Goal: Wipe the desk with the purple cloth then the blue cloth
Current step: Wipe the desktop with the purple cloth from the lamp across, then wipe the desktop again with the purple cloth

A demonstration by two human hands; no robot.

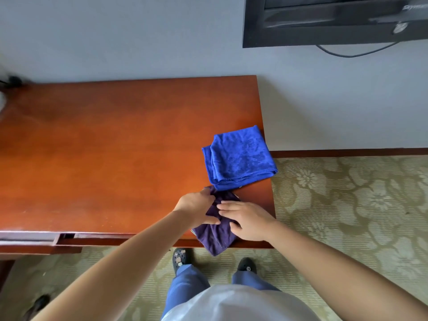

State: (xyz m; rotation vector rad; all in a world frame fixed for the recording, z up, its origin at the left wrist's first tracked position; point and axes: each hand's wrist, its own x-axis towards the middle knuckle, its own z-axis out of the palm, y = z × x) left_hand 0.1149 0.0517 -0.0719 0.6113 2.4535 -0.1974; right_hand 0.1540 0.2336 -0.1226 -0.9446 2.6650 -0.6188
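Observation:
The purple cloth (214, 237) lies bunched at the desk's front right corner, one end hanging over the front edge. My left hand (196, 206) grips its upper left part, thumb and fingers curled into the fabric. My right hand (247, 220) lies on the cloth's right side with its fingers stretched out flat. The blue cloth (239, 157) sits folded just behind them, near the right edge of the reddish wooden desk (104, 147), with one corner past the edge.
A dark television (335, 19) hangs on the wall at the upper right, a cable drooping under it. A drawer front (34, 238) runs under the desk's front left edge. Patterned carpet and my shoes lie below.

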